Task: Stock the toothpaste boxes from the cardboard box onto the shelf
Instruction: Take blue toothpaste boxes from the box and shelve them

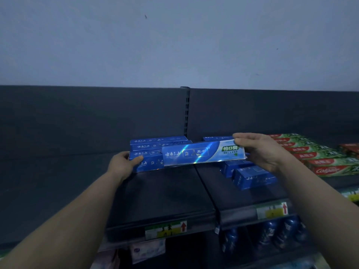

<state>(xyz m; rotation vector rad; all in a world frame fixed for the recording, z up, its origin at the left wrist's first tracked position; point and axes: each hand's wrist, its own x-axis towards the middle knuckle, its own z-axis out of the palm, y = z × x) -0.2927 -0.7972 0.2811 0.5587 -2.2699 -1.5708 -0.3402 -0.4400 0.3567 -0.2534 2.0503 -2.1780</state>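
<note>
Two bare hands work over the dark metal shelf [161,193] (grey wall behind): right hand [260,152] pinches a long blue toothpaste box [202,154] above it, left hand [124,164] grips the stacked blue boxes [153,150].

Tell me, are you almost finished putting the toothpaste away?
Partly. Several blue boxes already sit in a stack at the back of the shelf, with more lying to the right. The right hand holds one blue toothpaste box above the shelf, and the left hand steadies the stack. The cardboard box is out of view, so what remains is unknown.
</note>
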